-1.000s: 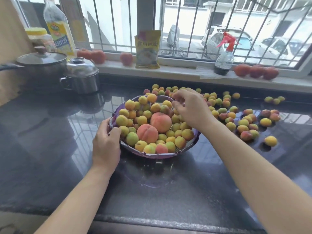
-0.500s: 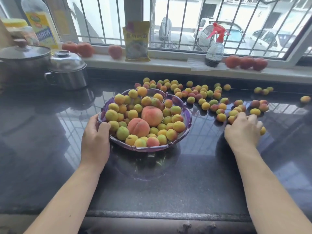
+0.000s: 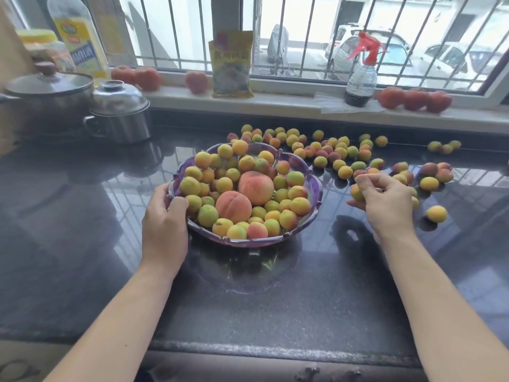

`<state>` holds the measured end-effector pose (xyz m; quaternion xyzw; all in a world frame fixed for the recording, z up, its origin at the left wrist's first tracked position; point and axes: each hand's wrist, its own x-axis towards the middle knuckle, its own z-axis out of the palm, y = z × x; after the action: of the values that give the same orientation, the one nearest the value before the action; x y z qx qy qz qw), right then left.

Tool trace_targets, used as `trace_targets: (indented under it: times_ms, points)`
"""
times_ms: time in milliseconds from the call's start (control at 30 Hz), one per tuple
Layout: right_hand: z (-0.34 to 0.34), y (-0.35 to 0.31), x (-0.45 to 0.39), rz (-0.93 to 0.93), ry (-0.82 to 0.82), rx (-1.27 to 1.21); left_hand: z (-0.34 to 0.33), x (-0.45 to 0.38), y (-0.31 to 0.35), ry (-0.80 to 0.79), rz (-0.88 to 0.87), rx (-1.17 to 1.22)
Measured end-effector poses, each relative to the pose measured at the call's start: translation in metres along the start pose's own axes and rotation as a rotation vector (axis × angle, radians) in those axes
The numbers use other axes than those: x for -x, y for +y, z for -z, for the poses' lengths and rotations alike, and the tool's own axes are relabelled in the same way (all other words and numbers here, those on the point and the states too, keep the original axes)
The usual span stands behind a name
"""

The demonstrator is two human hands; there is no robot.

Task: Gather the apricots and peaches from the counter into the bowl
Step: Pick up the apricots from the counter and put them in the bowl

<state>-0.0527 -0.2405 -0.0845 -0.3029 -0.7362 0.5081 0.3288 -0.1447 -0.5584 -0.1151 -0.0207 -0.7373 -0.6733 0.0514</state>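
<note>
A purple glass bowl (image 3: 314, 188) stands mid-counter, heaped with small apricots and two large peaches (image 3: 256, 187). My left hand (image 3: 165, 224) grips the bowl's near-left rim, thumb over the edge. Right of the bowl, my right hand (image 3: 385, 201) is lifted just off the counter with its fingers curled around a few apricots (image 3: 356, 192). Several loose apricots (image 3: 334, 153) lie scattered on the dark counter behind and right of the bowl, and a single one (image 3: 436, 213) lies just right of my right hand.
Two lidded steel pots (image 3: 121, 114) stand at the back left beside an oil bottle (image 3: 80, 34). The windowsill holds tomatoes (image 3: 416, 99), a yellow packet (image 3: 231, 63) and a spray bottle (image 3: 360, 78). The counter's front edge (image 3: 275, 351) runs below my arms.
My right hand left the bowl, went right to the loose apricots, closed on a few and has lifted them. My left hand stays on the rim.
</note>
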Motion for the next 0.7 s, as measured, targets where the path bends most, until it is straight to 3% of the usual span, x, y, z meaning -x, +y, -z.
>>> trace_targets:
  times_ms: [100,233,300,467,700]
  points:
    - [0.009,-0.018,0.001,0.025,-0.093,-0.003,-0.001,0.003,0.004,0.009,-0.018,0.01]
    - [-0.015,-0.067,0.0,0.344,-0.414,0.203,-0.001,0.005,0.006,0.016,-0.016,0.011]
    - [-0.045,-0.081,0.0,0.509,-0.488,0.401,-0.001,0.004,0.005,0.013,-0.009,0.006]
    - [-0.091,-0.077,-0.004,0.702,-0.548,0.703,0.0,0.004,0.004,0.001,-0.019,0.002]
    - [-0.097,-0.074,-0.003,0.817,-0.493,0.781,-0.001,0.002,0.002,0.01,-0.021,-0.001]
